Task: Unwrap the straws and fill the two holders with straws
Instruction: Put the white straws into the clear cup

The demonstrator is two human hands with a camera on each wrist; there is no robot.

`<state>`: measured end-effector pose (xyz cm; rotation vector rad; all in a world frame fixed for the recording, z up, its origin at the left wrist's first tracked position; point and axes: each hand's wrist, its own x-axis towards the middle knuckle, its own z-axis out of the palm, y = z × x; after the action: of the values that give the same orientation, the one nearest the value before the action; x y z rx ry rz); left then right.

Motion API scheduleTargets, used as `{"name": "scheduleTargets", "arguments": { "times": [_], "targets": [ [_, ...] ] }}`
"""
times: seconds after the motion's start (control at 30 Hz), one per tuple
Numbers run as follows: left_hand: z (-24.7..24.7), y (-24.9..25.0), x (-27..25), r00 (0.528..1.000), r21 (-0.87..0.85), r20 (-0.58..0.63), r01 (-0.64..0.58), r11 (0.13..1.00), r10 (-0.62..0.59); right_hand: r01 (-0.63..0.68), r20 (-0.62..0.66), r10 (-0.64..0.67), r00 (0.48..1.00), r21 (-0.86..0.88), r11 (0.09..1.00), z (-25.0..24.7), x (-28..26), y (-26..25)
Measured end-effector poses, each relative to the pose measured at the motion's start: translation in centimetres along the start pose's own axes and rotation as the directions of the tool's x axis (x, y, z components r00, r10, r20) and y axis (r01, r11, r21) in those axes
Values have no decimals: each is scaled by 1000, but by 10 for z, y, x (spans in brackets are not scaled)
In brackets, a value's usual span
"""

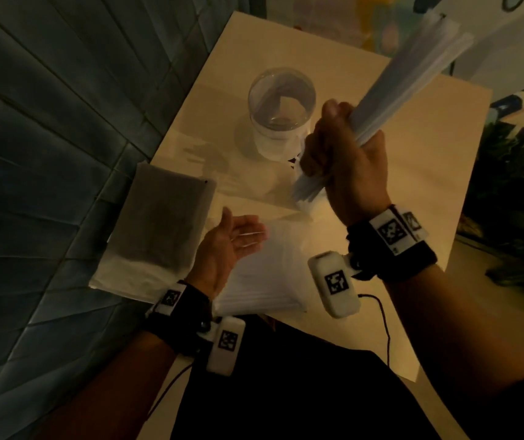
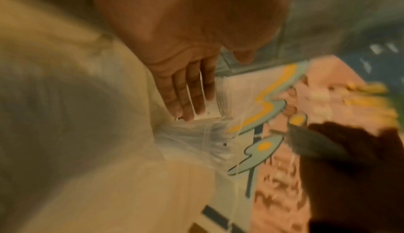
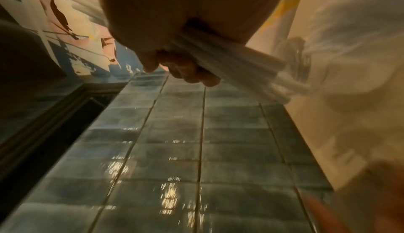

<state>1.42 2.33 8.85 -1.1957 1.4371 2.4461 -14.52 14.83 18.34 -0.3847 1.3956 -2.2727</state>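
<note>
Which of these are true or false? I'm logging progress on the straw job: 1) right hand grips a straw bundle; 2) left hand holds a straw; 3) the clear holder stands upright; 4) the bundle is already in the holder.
1) True: the right hand grips the straw bundle.
2) False: the left hand is open, palm up, holding nothing.
3) True: the clear holder stands upright on the table.
4) False: the bundle is held beside the holder, above the table.

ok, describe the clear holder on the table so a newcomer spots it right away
Start from the pale square table beside the dark tiled wall. Near its far middle, just left of the right hand gripping a bundle of straws, stands the clear glass holder. It is the only upright, see-through round vessel there; the wrapped packs nearer the left hand lie flat and are whitish.
</note>
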Motion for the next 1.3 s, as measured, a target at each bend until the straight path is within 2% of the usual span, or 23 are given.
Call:
{"name": "scheduleTargets", "arguments": {
  "times": [0.07, 0.17, 0.27, 0.4, 0.5, 0.6, 0.73, 0.9, 1.13, 1.2, 1.3],
  "targets": [
    [6, 5, 5, 988, -205, 59, 152, 967, -143, -14, 83, 17, 996, -33, 999, 13, -11, 11],
    [14, 9, 3, 970, -390, 190, 214, 896, -149, -43, 142, 75, 987, -213, 976, 22, -29, 37],
    [18, 12, -3, 967, -399, 231, 197, 896, -110, -59, 137, 112, 984, -340, 939, 21, -43, 53],
    [18, 13, -7, 964, -407, 233, 218, 887, -130, -30, 123, 80, 989, -369, 929, 17, -43, 52],
    [14, 11, -2, 981, -273, 130, 176, 946, -145, 18, 28, -8, 1000, -374, 927, 5, -25, 42],
    [-2, 4, 3, 990, -85, 51, 138, 987, -134, 80, -118, -131, 984, -365, 928, -13, 5, 33],
    [-22, -12, 5, 990, 3, -5, 144, 990, -144, 48, -244, -181, 953, -468, 882, -37, 35, 40],
    [-37, -30, 0, 990, 61, -28, 136, 989, -135, -15, -284, -167, 944, -543, 840, -49, 48, 62],
    [-50, -43, 2, 992, 90, -39, 120, 989, -117, 41, -242, -229, 943, -597, 801, -62, 54, 60],
    [-51, -43, 4, 992, 119, -53, 116, 986, -110, 58, -266, -270, 925, -604, 795, -67, 53, 50],
    [-56, -43, 9, 995, 245, -89, 63, 968, -42, 90, -324, -398, 858, -668, 739, -85, 41, 33]
  ]
}}
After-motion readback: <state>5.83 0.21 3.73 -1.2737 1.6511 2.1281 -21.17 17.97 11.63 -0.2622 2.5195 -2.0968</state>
